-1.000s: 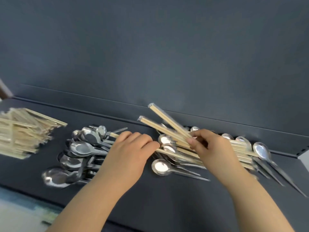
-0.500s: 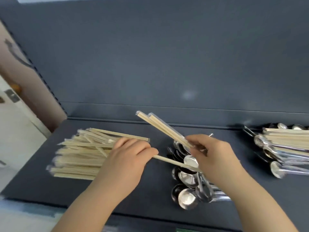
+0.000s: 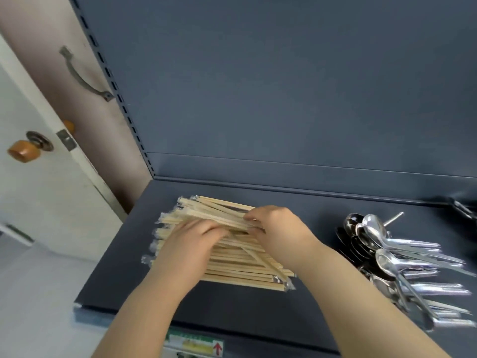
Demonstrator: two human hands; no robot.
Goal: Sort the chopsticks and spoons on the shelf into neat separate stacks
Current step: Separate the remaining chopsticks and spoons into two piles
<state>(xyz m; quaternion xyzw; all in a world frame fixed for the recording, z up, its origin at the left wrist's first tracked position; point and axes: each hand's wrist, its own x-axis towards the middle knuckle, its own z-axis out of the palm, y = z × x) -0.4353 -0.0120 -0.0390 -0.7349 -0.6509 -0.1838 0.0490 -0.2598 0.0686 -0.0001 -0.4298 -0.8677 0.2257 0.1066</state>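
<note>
Shelf (image 3: pixel 232 306) holds chopsticks (image 3: pixel 240 264) under left hand (image 3: pixel 191 244), right hand (image 3: pixel 278 228) pinching; spoons (image 3: pixel 387 254) apart

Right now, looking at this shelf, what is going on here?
A person is sorting cutlery on a dark shelf. Both hands are at the stack of wrapped wooden chopsticks on its left part: the left hand rests on top, while the right hand pinches the uppermost ones. The metal spoons lie in a separate heap to the right, untouched.

Pale wooden chopsticks (image 3: pixel 232 264), glossy metal spoons (image 3: pixel 387 257), matt shelf (image 3: pixel 309 301).
</note>
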